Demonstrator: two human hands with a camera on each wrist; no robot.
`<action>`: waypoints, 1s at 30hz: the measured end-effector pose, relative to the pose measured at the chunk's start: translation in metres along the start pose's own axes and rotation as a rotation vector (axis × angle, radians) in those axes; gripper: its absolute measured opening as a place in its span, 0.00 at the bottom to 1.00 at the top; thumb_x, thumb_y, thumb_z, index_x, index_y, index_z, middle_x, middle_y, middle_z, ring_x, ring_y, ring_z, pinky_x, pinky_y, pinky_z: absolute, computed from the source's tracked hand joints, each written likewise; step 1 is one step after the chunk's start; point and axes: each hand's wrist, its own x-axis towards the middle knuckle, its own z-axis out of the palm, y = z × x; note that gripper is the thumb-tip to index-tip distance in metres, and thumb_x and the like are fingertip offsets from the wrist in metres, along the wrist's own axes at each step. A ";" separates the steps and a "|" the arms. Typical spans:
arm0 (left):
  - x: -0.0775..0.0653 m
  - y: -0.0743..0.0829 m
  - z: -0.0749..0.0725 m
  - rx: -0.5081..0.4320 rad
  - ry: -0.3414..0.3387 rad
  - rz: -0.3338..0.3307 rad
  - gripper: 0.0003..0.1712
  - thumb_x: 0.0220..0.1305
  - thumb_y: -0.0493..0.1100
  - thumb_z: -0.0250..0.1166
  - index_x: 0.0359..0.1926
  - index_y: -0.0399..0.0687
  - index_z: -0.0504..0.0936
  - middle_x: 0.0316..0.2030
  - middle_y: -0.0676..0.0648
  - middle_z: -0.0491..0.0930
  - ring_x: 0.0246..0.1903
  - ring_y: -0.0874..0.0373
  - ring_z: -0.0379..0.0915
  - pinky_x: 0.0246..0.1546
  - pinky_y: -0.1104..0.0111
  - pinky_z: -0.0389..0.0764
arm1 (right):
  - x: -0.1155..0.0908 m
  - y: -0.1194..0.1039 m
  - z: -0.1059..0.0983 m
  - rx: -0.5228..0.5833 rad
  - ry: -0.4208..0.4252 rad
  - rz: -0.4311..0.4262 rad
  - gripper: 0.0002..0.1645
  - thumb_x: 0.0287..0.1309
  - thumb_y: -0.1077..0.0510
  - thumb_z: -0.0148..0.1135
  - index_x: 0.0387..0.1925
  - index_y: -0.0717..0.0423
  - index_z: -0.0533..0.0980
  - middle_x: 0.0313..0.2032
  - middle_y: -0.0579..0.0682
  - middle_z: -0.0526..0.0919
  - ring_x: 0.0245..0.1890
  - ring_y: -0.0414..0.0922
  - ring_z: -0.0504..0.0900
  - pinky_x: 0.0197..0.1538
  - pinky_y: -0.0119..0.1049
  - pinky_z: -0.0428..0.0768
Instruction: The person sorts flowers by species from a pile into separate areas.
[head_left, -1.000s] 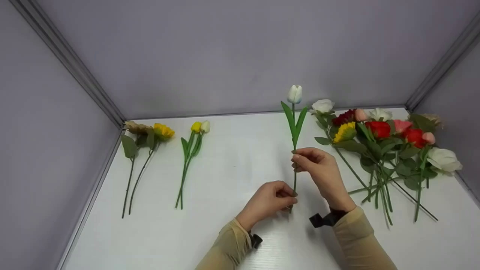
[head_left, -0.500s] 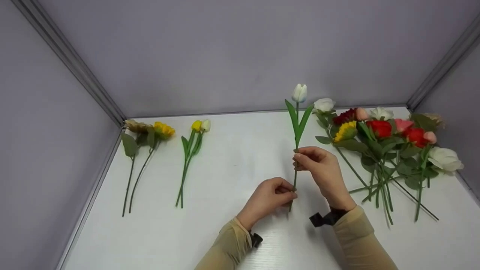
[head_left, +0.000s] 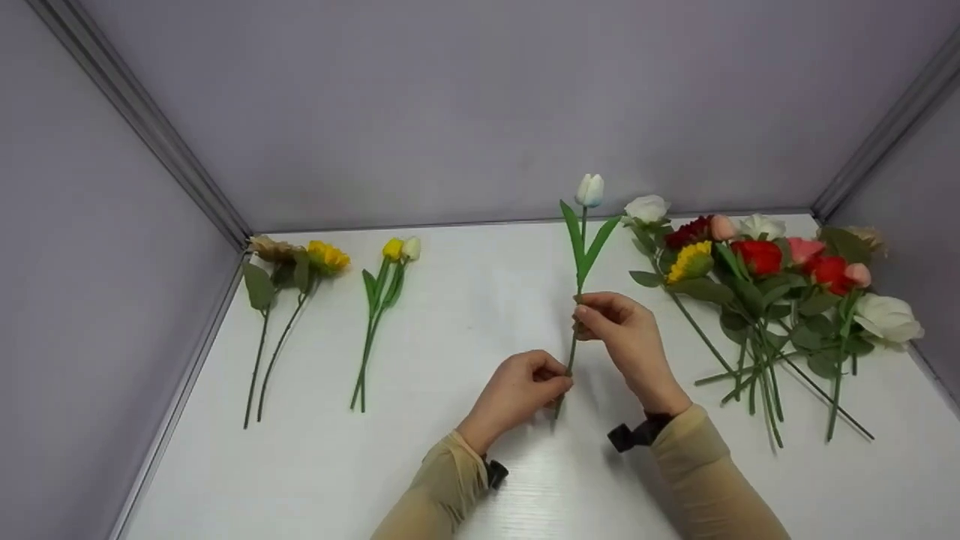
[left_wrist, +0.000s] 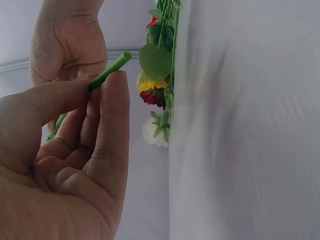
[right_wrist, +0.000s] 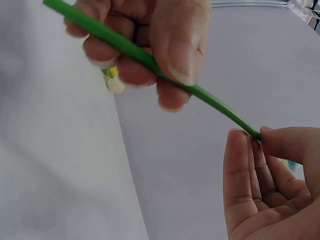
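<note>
A white tulip (head_left: 590, 191) with two long green leaves is held up over the table, its bloom away from the person. My right hand (head_left: 626, 337) pinches the green stem just below the leaves, between thumb and fingertips. Lower down, my left hand (head_left: 517, 394) pinches the same stem close to its cut end. In the right wrist view the bare stem (right_wrist: 220, 105) runs between both hands, slightly bent. The left wrist view shows the stem's end (left_wrist: 117, 67) sticking out past the left thumb and fingers.
To the right lies a pile of mixed flowers with red roses (head_left: 759, 258), a sunflower (head_left: 690, 262) and white roses (head_left: 889, 319). A yellow tulip (head_left: 392, 250) and a white one lie left of centre. Farther left are a sunflower (head_left: 328, 259) and a beige flower (head_left: 271, 250). Grey walls enclose the table.
Both hands have shifted a little to the left with the tulip, after a slight drift right. The stem now leans more, with its lower end farther left. The lying flowers have stayed put.
</note>
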 end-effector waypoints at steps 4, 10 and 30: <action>-0.008 -0.011 -0.040 0.108 0.037 -0.051 0.05 0.68 0.44 0.70 0.41 0.48 0.87 0.32 0.54 0.84 0.30 0.60 0.81 0.33 0.66 0.83 | 0.006 0.009 0.019 -0.152 -0.119 -0.025 0.16 0.70 0.52 0.66 0.51 0.59 0.83 0.43 0.58 0.85 0.40 0.52 0.85 0.46 0.42 0.86; -0.033 -0.030 -0.121 0.222 0.148 -0.218 0.08 0.69 0.42 0.68 0.44 0.43 0.86 0.35 0.48 0.84 0.33 0.56 0.81 0.34 0.63 0.84 | 0.010 0.013 0.055 -0.763 -0.341 -0.281 0.26 0.73 0.43 0.60 0.64 0.53 0.78 0.59 0.50 0.81 0.60 0.48 0.78 0.61 0.45 0.78; -0.064 -0.058 -0.185 0.356 0.278 -0.424 0.06 0.68 0.37 0.64 0.41 0.39 0.84 0.28 0.44 0.82 0.25 0.53 0.76 0.22 0.66 0.76 | 0.021 0.015 0.131 -1.326 -0.645 -0.639 0.41 0.76 0.35 0.49 0.80 0.47 0.57 0.78 0.55 0.56 0.79 0.55 0.48 0.78 0.52 0.46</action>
